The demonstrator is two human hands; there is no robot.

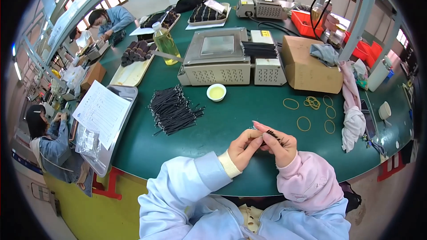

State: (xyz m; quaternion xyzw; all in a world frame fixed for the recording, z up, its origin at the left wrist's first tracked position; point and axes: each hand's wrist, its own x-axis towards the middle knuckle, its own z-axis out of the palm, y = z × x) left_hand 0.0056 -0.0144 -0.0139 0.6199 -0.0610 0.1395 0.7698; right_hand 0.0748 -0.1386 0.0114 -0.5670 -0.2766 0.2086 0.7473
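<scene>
1. My left fingers [252, 146] and right fingers [271, 142] grip a small black bundle [272, 134] over the green surface [249, 111], pinched from both sides, probably to keep it aligned.
2. Black cord pile [173, 110] lies left, rubber bands [304, 123] right; presumably spread for easy picking.

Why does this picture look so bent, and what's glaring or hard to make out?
Head view: fisheye lens bows the green table; head view: a light tube glares white, far left; head view: dark strands between the left hand and right hand are too fine to count.
</scene>
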